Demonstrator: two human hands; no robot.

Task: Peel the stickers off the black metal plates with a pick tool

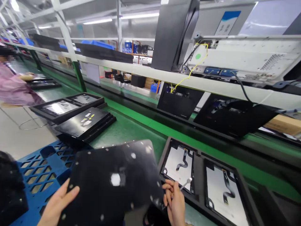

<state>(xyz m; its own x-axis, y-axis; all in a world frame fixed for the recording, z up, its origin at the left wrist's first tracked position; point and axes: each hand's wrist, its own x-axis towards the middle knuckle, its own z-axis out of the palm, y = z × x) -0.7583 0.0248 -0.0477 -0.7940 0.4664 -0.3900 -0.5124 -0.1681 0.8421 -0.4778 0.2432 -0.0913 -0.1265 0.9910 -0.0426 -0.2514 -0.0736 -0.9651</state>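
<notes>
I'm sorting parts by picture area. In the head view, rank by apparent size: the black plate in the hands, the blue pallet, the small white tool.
1. black plate, though it is nearest the camera
2. blue pallet, partly covered
3. white tool in the right hand

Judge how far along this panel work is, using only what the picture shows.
Done: one black plate lies finished-looking on the belt. In hand: left hand and right hand hold a perforated plate. Left: two open frames beside it show bare white backs and cables.
</notes>
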